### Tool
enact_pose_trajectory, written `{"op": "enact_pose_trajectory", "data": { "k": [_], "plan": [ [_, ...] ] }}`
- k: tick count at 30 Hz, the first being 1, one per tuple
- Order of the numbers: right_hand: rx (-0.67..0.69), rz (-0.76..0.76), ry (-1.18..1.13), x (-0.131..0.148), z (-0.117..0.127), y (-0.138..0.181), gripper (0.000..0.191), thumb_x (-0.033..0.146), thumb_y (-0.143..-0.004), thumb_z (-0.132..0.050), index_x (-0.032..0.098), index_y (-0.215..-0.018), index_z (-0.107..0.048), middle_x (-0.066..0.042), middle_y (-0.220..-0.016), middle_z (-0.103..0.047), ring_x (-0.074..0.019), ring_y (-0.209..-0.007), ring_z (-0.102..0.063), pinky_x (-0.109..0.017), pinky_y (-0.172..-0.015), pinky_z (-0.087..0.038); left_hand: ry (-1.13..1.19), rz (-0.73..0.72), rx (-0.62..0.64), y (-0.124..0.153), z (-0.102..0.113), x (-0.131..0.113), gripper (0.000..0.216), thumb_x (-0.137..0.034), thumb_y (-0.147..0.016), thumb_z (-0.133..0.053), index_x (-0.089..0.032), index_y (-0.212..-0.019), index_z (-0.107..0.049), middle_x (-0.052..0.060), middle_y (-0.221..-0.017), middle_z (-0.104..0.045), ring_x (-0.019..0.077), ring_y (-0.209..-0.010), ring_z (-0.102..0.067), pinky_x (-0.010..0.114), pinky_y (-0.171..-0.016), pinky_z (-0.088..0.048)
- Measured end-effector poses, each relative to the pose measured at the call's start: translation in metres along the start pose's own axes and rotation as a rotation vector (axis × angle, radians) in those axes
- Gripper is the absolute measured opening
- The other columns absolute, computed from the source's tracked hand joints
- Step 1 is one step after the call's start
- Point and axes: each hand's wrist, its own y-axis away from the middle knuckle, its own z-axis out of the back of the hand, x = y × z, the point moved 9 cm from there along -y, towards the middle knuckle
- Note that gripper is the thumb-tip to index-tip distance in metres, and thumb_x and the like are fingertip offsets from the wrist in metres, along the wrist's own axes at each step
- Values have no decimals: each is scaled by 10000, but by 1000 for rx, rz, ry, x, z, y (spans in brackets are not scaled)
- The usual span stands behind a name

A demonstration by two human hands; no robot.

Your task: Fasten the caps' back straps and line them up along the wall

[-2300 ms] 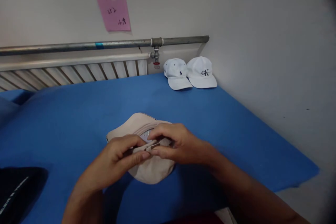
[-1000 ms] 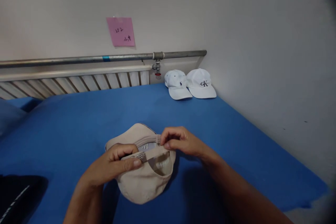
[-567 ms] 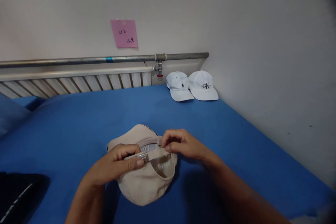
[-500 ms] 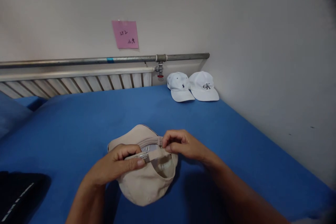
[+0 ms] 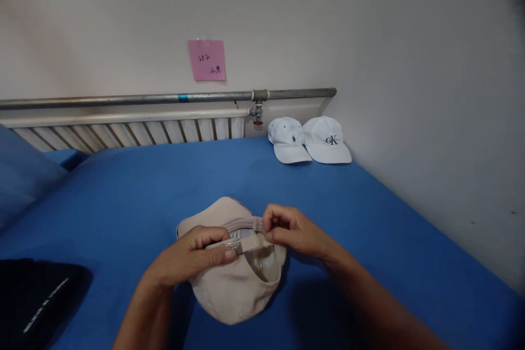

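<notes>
A beige baseball cap [image 5: 232, 298] lies on the blue-covered surface, its back opening turned toward me and its brim pointing away to the left. My left hand [image 5: 197, 254] pinches the cap's rear band at the metal buckle [image 5: 235, 246], thumb on the near side. The fingers of my right hand [image 5: 293, 229] are closed on the right end of the adjusting strap [image 5: 253, 242], which stretches across the opening between both hands. My right fingertips hide the strap's end.
Two white caps, one with a small dark logo [image 5: 289, 139] and one with dark letters [image 5: 327, 142], sit side by side at the back right corner. A black item [image 5: 41, 295] lies at the left. Behind are a radiator [image 5: 164, 131], a pipe [image 5: 221, 97] and a pink note [image 5: 207, 61].
The whole view has shifted, so everything appears a little farther right and lower. Both hands keep their hold on the cap's strap, with little visible change between them.
</notes>
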Motion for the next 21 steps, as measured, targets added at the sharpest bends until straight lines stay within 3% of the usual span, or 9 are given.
{"op": "enact_pose_trajectory", "data": {
  "k": [21],
  "plan": [
    [31, 10, 22, 3, -4, 0, 75, 133, -689, -590, 178, -700, -531, 27, -684, -531, -96, -627, -439, -231, -574, -333, -30, 0, -1, -1, 0, -4, 350, -472, -827, -602, -153, -706, -526, -47, -629, -383, 83, -568, -310, 224, -506, -231]
  ]
}}
